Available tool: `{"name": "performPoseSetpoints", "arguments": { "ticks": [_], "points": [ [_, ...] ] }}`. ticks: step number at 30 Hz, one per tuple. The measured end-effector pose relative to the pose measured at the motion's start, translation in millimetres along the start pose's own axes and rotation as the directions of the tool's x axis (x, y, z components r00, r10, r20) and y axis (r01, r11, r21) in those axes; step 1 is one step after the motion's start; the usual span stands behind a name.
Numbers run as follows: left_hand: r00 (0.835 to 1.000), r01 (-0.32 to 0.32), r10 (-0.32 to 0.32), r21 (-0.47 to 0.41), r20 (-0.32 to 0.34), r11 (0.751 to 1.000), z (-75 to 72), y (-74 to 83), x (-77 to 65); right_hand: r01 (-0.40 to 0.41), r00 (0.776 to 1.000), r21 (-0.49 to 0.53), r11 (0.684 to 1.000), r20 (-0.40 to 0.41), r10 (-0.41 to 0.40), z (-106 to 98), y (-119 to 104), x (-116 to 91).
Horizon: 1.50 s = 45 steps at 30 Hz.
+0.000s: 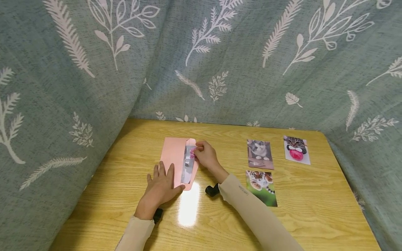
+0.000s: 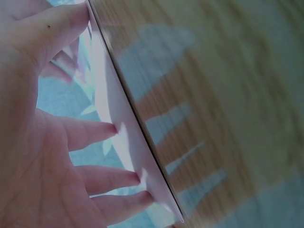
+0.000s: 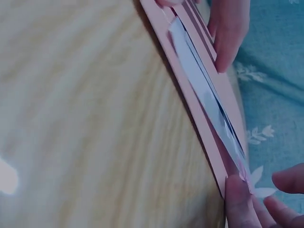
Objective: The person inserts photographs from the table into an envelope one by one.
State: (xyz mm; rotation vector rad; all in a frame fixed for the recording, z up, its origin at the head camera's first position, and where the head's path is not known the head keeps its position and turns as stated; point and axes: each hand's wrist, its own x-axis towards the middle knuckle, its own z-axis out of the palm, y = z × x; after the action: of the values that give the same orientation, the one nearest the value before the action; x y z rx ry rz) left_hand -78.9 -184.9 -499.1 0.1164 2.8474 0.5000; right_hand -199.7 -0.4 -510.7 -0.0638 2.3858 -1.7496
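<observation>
A pink envelope (image 1: 172, 153) lies on the wooden table with its flap side to the right. A photo card (image 1: 188, 169), grey with a pink patch, sits partly inside its opening; the right wrist view shows the card (image 3: 204, 95) tilted between flap and pocket. My left hand (image 1: 161, 186) rests on the envelope's lower left, fingers spread and straight; its fingertips touch the paper (image 2: 128, 147) in the left wrist view. My right hand (image 1: 205, 155) pinches the upper right edge of the card at the opening. The card's far part is hidden in the pocket.
To the right lie a grey-and-white cat photo (image 1: 260, 153), a tiger cub photo (image 1: 263, 191) below it, and a tabby cat photo with a pink ball (image 1: 296, 150). A green leaf-patterned curtain (image 1: 220, 62) hangs behind the table (image 1: 314, 202) and at its sides.
</observation>
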Motion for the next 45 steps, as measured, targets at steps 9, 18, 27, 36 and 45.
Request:
{"name": "performPoseSetpoints", "arguments": {
  "ticks": [9,18,27,36,45],
  "points": [
    [1.0,-0.005,0.006,0.017,-0.009,1.0,-0.5,0.4,-0.2,-0.004,0.997,0.09,0.996,0.071,-0.003,-8,8,-19],
    [1.0,0.001,-0.001,0.013,0.001,1.0,-0.7,0.7,-0.1,-0.114,0.983,0.275,0.955,0.168,0.069,-12,9,-42],
    [1.0,0.004,-0.004,0.02,0.003,1.0,-3.0,2.8,-0.6,-0.152,0.97,0.333,0.931,0.229,0.077,-13,8,-51],
    [1.0,-0.008,0.008,0.018,-0.007,1.0,-2.9,1.2,-0.5,-0.159,0.974,0.328,0.931,0.208,0.093,-9,9,-46],
    [1.0,-0.01,0.01,0.019,-0.015,1.0,-3.4,1.5,-1.6,-0.161,0.975,0.329,0.93,0.202,0.097,-2,5,-39]
  ]
}}
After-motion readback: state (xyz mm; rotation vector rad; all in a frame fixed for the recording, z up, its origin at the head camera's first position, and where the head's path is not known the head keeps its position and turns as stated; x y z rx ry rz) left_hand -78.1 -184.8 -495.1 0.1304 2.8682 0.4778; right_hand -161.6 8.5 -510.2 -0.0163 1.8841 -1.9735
